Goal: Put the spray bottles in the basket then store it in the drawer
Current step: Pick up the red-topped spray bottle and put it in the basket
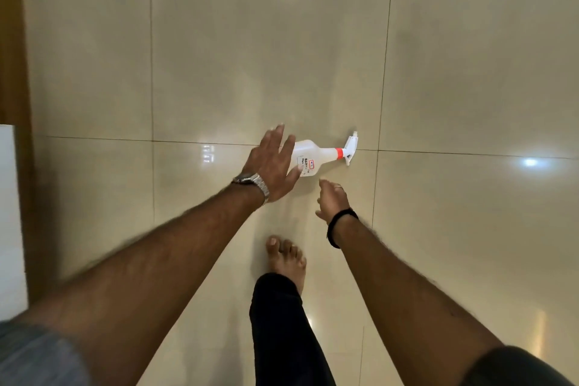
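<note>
A white spray bottle with an orange collar and white trigger head lies on its side on the glossy beige tiled floor, nozzle pointing right. My left hand, with a metal watch on the wrist, is spread open over the bottle's base end, covering part of it; I cannot tell whether it touches. My right hand, with a ring and a black wristband, hovers just below the bottle with fingers loosely curled and nothing in it. No basket or drawer is in view.
My bare foot and dark trouser leg stand on the floor just behind my hands. A brown wooden surface runs along the left edge, with a white panel below it. Ceiling lights reflect off the tiles.
</note>
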{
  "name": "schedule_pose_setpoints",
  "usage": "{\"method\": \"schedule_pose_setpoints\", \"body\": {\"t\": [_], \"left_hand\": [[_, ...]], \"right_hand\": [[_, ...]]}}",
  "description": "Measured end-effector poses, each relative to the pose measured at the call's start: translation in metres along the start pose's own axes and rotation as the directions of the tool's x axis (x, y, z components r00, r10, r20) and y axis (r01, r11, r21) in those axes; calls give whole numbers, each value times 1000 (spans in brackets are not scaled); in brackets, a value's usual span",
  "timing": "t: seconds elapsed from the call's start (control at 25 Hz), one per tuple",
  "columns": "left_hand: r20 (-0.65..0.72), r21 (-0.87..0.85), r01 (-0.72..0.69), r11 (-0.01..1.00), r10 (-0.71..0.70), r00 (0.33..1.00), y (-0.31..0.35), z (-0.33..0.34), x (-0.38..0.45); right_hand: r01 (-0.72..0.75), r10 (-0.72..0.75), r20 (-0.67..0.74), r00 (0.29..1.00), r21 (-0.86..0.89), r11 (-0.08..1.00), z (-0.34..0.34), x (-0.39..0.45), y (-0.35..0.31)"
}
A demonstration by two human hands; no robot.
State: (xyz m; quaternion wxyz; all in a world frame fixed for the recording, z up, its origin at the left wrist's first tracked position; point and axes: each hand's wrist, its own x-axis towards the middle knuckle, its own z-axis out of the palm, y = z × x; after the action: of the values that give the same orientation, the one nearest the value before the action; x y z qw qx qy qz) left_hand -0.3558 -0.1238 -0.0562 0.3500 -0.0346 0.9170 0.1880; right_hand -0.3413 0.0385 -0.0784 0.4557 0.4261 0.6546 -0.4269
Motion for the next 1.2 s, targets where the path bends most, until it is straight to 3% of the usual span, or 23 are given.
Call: {"method": "schedule_pose_setpoints", "body": {"t": [0.16,0.28,0.4,0.56,0.68,0.8,1.0,1.2], "left_hand": [[8,-55,35,998,-35,999,-2,35,64],[120,-83,46,996,-35,992,-2,55,76],[144,-118,100,988,-82,986,-1,66,53],[68,-230,127,965,-114,991,10,49,-19],[122,-298,151,943,-120,985,15,11,-91],[170,-455,216,864,-154,973,10,-36,-159],[102,-651,250,717,-243,965,-10,-80,-274],[-81,-736,230,637,-419,904,-42,-63,-392]], "right_hand": [[-69,60,38,997,293,954,23,53,-9],[-100,46,128,991,459,883,35,68,-15],[-120,41,166,985,502,856,45,59,-17],[-52,-9,170,985,348,936,35,-3,-1],[112,-139,156,978,168,979,18,-79,6],[286,-276,235,932,-9,958,8,-154,4],[584,-479,370,796,-260,769,31,-257,7],[753,-528,539,657,-437,492,90,-334,50]]}}
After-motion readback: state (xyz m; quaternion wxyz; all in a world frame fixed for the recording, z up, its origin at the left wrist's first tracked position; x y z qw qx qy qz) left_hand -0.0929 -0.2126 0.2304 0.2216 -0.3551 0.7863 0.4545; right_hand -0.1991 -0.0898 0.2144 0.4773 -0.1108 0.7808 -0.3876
